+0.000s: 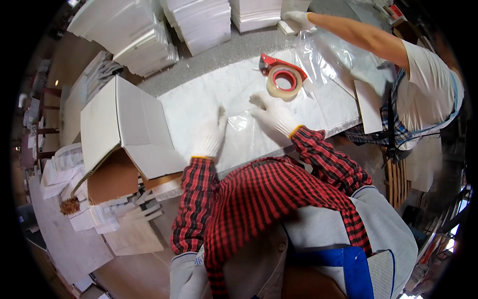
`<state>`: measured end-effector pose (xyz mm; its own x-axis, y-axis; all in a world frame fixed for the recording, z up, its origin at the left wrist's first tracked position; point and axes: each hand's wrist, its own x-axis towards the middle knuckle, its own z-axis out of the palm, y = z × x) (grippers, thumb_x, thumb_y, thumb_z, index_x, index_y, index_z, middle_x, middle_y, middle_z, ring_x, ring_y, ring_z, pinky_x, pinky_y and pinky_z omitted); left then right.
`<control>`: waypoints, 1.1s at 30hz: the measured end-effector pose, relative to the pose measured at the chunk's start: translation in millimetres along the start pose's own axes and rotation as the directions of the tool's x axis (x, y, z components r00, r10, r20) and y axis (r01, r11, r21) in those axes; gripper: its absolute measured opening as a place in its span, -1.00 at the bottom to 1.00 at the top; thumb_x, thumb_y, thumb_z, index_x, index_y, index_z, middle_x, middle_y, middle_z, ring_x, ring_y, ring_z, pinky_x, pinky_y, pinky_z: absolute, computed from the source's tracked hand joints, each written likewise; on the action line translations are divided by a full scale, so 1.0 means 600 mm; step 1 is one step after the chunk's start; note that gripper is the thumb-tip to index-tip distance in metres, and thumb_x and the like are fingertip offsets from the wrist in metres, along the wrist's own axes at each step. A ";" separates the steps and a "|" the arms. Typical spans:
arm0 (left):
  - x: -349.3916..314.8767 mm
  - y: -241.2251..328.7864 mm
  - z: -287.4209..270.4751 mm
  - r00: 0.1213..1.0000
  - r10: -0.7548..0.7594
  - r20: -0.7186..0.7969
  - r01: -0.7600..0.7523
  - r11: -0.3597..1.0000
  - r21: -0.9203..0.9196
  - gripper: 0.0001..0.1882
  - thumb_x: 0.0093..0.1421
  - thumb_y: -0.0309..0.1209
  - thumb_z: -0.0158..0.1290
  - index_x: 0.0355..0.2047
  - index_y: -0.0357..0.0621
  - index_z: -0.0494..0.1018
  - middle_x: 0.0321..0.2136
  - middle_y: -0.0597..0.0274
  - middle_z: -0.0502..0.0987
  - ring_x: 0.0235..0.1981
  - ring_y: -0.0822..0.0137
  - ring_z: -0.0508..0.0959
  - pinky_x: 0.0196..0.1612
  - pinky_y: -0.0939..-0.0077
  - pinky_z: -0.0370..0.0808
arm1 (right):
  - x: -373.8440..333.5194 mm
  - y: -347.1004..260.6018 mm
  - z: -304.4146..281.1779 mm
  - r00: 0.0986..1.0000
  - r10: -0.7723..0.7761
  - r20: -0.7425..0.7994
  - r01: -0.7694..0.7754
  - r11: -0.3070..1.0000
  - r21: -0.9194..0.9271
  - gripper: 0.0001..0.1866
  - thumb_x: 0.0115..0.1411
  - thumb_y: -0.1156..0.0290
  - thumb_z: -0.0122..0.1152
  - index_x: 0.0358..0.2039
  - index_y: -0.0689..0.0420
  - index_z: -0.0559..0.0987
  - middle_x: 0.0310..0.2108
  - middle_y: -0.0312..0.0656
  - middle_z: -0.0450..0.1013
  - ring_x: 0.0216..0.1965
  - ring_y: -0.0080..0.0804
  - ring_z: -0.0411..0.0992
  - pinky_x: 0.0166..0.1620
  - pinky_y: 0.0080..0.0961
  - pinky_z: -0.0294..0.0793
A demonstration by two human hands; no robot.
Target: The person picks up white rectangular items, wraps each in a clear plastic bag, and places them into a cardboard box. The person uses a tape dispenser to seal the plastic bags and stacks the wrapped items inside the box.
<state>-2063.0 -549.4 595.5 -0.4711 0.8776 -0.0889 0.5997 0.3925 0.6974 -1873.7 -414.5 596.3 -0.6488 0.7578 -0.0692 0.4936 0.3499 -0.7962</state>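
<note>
My left hand (211, 133), in a white knit glove, lies on the pale tabletop with its fingers stretched out. They blend into the white surface. Opposite it, my right hand (275, 112), gloved alike, has its thumb and fingers apart and slightly bent. A sheet of clear plastic film or a flat clear bag (241, 122) lies between the two hands, close to both; whether either one touches it is hard to see. Just beyond my right hand rests a red tape dispenser (269, 61) with a roll of clear tape (285, 81).
An open cardboard box (144, 117) stands to my left. Stacks of white panels (196, 22) line the far side. At right, a co-worker's gloved hand (298, 20) reaches over more clear plastic bags (326, 60). A white panel (368, 106) is near that person.
</note>
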 end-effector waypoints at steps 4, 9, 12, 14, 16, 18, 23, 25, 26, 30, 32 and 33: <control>0.021 0.001 0.013 0.999 0.047 -0.007 -0.045 0.989 0.139 -0.63 0.41 -0.17 -0.02 0.08 -0.12 0.47 -0.09 -0.08 0.65 -0.07 -0.12 0.64 -0.01 0.05 0.54 | 0.007 -0.056 -0.026 0.979 -0.026 -0.204 -0.017 0.979 -0.203 -0.63 0.29 0.32 0.16 0.08 0.10 0.51 -0.21 0.03 0.60 -0.14 0.02 0.58 -0.06 -0.15 0.54; 0.004 -0.017 0.038 0.985 -0.086 -0.148 0.087 0.996 -0.003 -0.67 0.41 -0.17 -0.01 0.03 -0.08 0.52 -0.12 -0.04 0.67 -0.10 -0.06 0.66 -0.03 0.09 0.55 | -0.064 -0.068 -0.018 0.864 -0.479 0.155 0.487 0.873 -0.015 -0.68 0.30 0.34 0.16 0.05 0.09 0.53 -0.14 -0.03 0.54 -0.15 -0.03 0.55 -0.08 -0.20 0.54; -0.003 0.001 0.027 0.983 -0.100 -0.156 0.107 0.993 0.040 -0.70 0.43 -0.18 -0.02 0.00 -0.05 0.53 -0.18 -0.03 0.68 -0.16 -0.06 0.68 -0.07 0.12 0.56 | -0.070 -0.036 0.024 0.771 -0.557 0.308 0.586 0.810 -0.001 -0.68 0.27 0.35 0.22 0.01 0.11 0.52 -0.07 -0.07 0.44 -0.08 -0.07 0.51 -0.04 -0.19 0.53; -0.006 -0.016 0.042 0.966 -0.034 -0.255 0.050 0.997 0.058 -0.71 0.43 -0.18 -0.02 -0.02 -0.04 0.52 -0.24 0.00 0.68 -0.21 -0.05 0.68 -0.12 0.12 0.55 | -0.063 -0.038 0.035 0.769 -0.544 0.336 0.588 0.808 -0.036 -0.66 0.23 0.34 0.25 0.01 0.12 0.50 -0.05 -0.05 0.42 -0.07 -0.05 0.49 -0.04 -0.19 0.53; -0.002 -0.026 0.046 0.959 -0.021 -0.282 0.052 0.993 0.103 -0.72 0.43 -0.18 -0.03 -0.01 -0.02 0.51 -0.29 0.00 0.68 -0.25 -0.05 0.68 -0.16 0.10 0.55 | -0.055 -0.047 0.046 0.781 -0.549 0.297 0.600 0.792 -0.113 -0.60 0.20 0.29 0.30 0.01 0.15 0.49 -0.02 -0.03 0.39 -0.03 -0.03 0.47 -0.02 -0.18 0.52; 0.012 -0.035 0.039 0.968 -0.066 -0.241 0.109 0.979 0.170 -0.71 0.43 -0.17 -0.03 0.02 0.01 0.50 -0.32 -0.02 0.68 -0.27 -0.04 0.68 -0.18 0.08 0.54 | -0.049 -0.061 0.050 0.786 -0.526 0.324 0.598 0.781 -0.182 -0.53 0.15 0.25 0.34 0.02 0.17 0.47 0.02 -0.01 0.37 0.03 -0.01 0.43 0.02 -0.17 0.49; 0.030 -0.028 0.013 0.920 -0.005 -0.393 0.097 0.972 0.215 -0.63 0.38 -0.18 0.06 0.11 -0.02 0.45 -0.20 0.00 0.66 -0.15 0.01 0.66 -0.16 0.10 0.54 | -0.042 -0.063 0.080 0.736 -0.630 0.249 0.677 0.684 -0.271 -0.34 0.07 0.11 0.41 0.12 0.15 0.45 0.20 -0.01 0.34 0.23 -0.03 0.30 0.22 -0.12 0.34; 0.022 -0.003 0.005 0.859 0.131 -0.495 -0.004 0.969 0.249 -0.61 0.34 -0.23 0.12 0.12 -0.06 0.45 -0.18 0.05 0.65 -0.13 0.03 0.65 -0.15 0.13 0.53 | -0.042 -0.054 0.081 0.719 -0.626 0.301 0.694 0.626 -0.356 -0.30 0.06 0.06 0.40 0.15 0.14 0.46 0.25 -0.02 0.32 0.28 -0.03 0.25 0.26 -0.08 0.28; 0.006 0.026 -0.003 0.822 0.204 -0.532 -0.073 0.964 0.257 -0.62 0.32 -0.27 0.15 0.10 -0.08 0.46 -0.17 0.08 0.64 -0.14 0.05 0.64 -0.16 0.15 0.53 | -0.037 -0.050 0.075 0.712 -0.622 0.326 0.700 0.589 -0.404 -0.28 0.05 0.03 0.40 0.16 0.13 0.46 0.27 -0.02 0.32 0.30 -0.03 0.23 0.28 -0.06 0.25; -0.066 0.058 -0.022 0.846 0.471 -0.250 -0.514 0.846 -0.143 -0.68 0.23 -0.49 0.24 0.00 -0.18 0.51 -0.26 0.09 0.63 -0.33 0.22 0.67 -0.25 0.39 0.61 | -0.025 -0.030 0.086 0.739 -0.588 0.331 0.672 0.684 -0.285 -0.29 0.14 0.05 0.23 0.25 0.14 0.40 0.30 0.03 0.30 0.33 0.08 0.22 0.34 0.00 0.18; -0.079 0.055 -0.026 0.903 0.428 -0.030 -0.409 0.836 -0.366 -0.81 0.25 -0.53 0.20 -0.12 -0.21 0.55 -0.29 0.11 0.63 -0.37 0.28 0.67 -0.32 0.45 0.58 | -0.011 -0.045 0.082 0.728 -0.579 0.368 0.681 0.676 -0.283 -0.28 0.13 0.08 0.21 0.27 0.14 0.40 0.31 0.05 0.29 0.33 0.12 0.22 0.35 0.02 0.17; -0.078 0.038 -0.018 0.916 0.400 0.046 -0.345 0.838 -0.424 -0.86 0.27 -0.54 0.18 -0.17 -0.22 0.56 -0.30 0.12 0.63 -0.39 0.30 0.66 -0.33 0.47 0.57 | 0.001 -0.048 0.077 0.700 -0.592 0.399 0.712 0.623 -0.324 -0.27 0.10 0.09 0.22 0.27 0.14 0.40 0.32 0.05 0.29 0.33 0.13 0.22 0.36 0.04 0.17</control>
<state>-2034.5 -584.5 623.1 -0.1621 0.9729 0.1649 0.3907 -0.0902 0.9161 -1915.0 -449.8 591.4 -0.9776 0.1036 0.1830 0.0335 0.9359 -0.3508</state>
